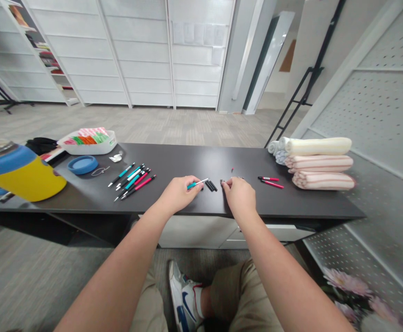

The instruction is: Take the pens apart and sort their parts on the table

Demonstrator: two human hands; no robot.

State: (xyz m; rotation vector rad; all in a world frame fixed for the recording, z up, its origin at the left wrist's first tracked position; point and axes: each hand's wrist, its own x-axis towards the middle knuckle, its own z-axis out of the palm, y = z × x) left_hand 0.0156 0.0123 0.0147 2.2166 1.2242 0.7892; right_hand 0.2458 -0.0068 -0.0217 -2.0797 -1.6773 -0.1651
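My left hand (178, 196) is closed around a teal pen barrel (192, 185), and a thin white refill sticks out of its right end. Across from it, the thumb and fingers of my right hand (242, 197) pinch a small dark piece (221, 181), too small to name. Between the two hands lie several short black pen parts (211, 186) on the dark table. A tiny red bit (232, 169) rests just beyond my right hand. Two red pen parts (272, 184) lie to the right, and several teal, white and red pens (134, 180) are grouped at the left.
The dark table (187, 159) also bears rolled towels (321, 163) at the right. On the left stand a large yellow and blue bottle (31, 173), a blue lid (82, 164), a crumpled white scrap (116, 157) and a white tray (90, 148) of colourful packets.
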